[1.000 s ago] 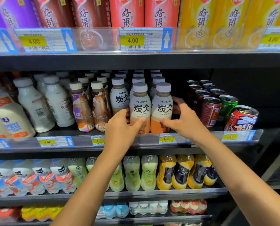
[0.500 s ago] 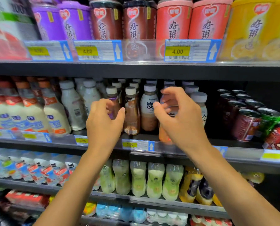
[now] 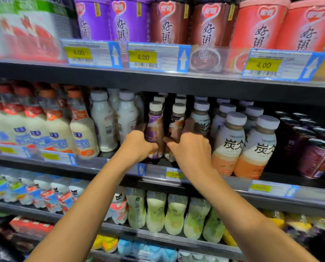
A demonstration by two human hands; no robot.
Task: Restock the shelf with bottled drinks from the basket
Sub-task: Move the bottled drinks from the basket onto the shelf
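Purple-label bottle (image 3: 155, 129): upright at the front of the middle shelf (image 3: 233, 183), white cap up, just left of its twin.
Brown-label bottle (image 3: 176, 127): upright right beside it, the two nearly touching.
Left hand (image 3: 139, 146): fingers curled round the lower body of the purple-label bottle, gripping it.
Right hand (image 3: 191, 151): wrapped round the base of the brown-label bottle, thumb pointing in toward the other hand.
Latte bottles (image 3: 231, 142): cream-and-orange rows standing just right of the right hand.
White bottles (image 3: 104, 120): just left of the left hand.
Cans (image 3: 309, 140): far right on the same shelf.
Price tag (image 3: 174, 174): yellow, on the shelf edge under the right wrist.
Porridge cups (image 3: 169, 21): purple, brown and red, on the shelf above.
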